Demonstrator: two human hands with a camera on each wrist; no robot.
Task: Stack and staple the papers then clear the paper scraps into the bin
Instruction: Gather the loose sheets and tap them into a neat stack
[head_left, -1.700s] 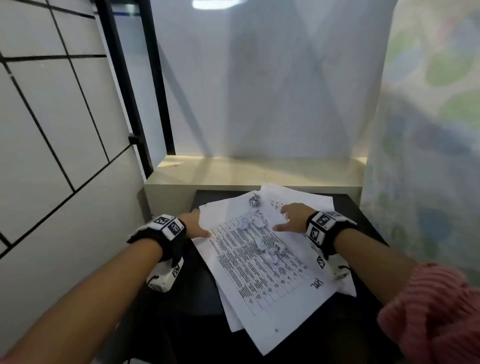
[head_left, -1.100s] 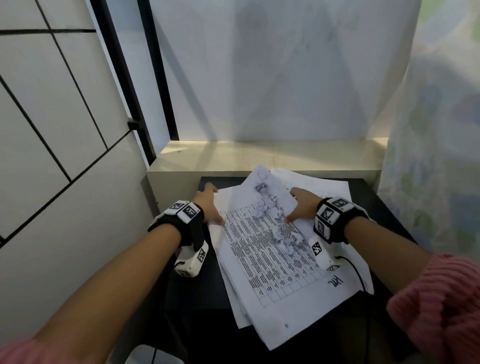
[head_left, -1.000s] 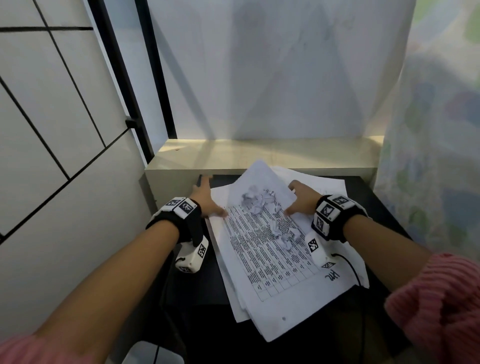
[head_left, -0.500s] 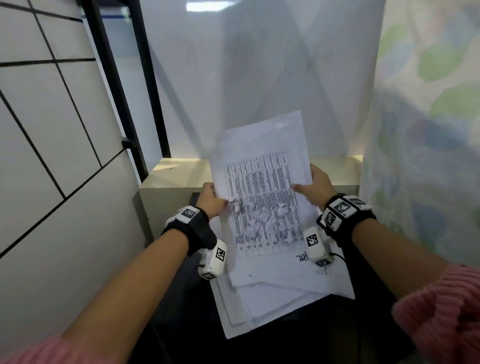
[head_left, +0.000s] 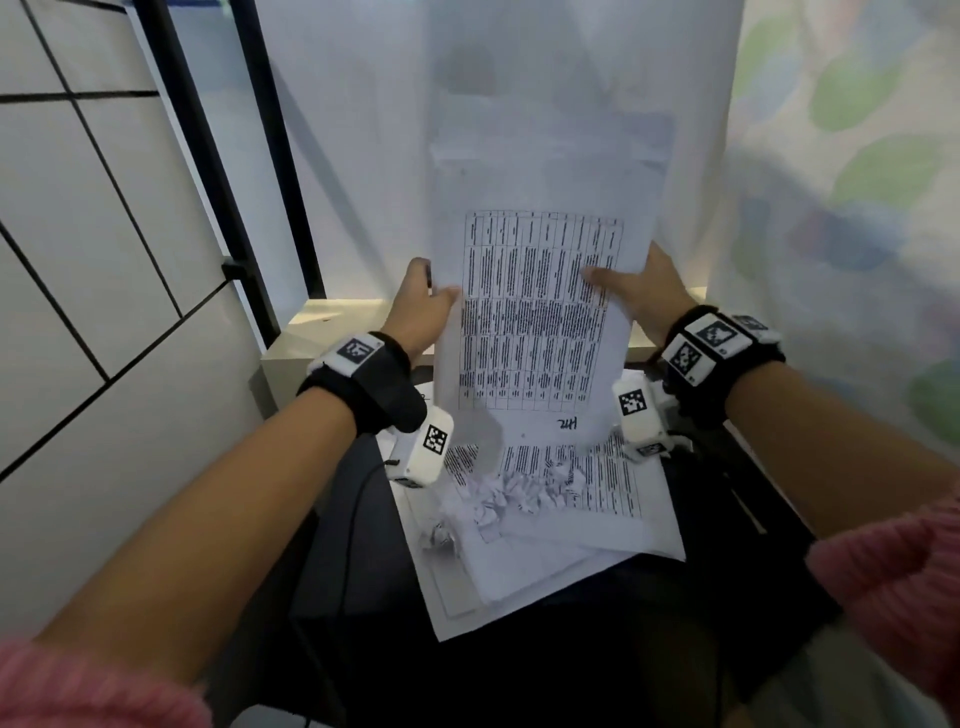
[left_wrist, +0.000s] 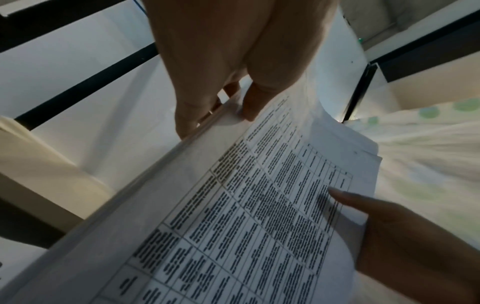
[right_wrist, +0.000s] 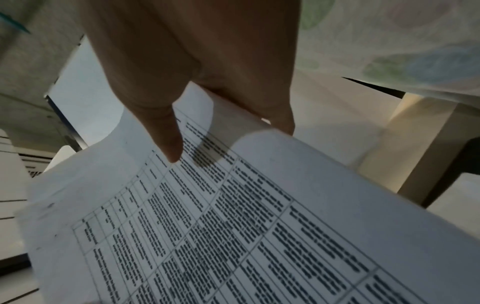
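I hold a printed sheet with a table (head_left: 540, 306) nearly upright above the desk. My left hand (head_left: 423, 306) pinches its left edge, thumb in front and fingers behind, as the left wrist view shows (left_wrist: 233, 107). My right hand (head_left: 631, 288) pinches the right edge, thumb (right_wrist: 168, 144) pressed on the print. Below, more printed papers (head_left: 571, 535) lie askew on the black desk (head_left: 519, 675). Several crumpled paper scraps (head_left: 514, 496) lie in a heap on the top lying sheet, and one scrap (head_left: 439, 535) sits at its left edge.
A cream ledge (head_left: 332, 322) runs behind the desk under a white wall panel. A tiled wall with a black frame (head_left: 208, 156) stands to the left. A patterned curtain (head_left: 841, 208) hangs close on the right. A cable (head_left: 348, 519) trails from my left wrist.
Both hands took the top sheet by its edges and raised it from flat to nearly upright. The scraps slid off it onto the sheets lying below.
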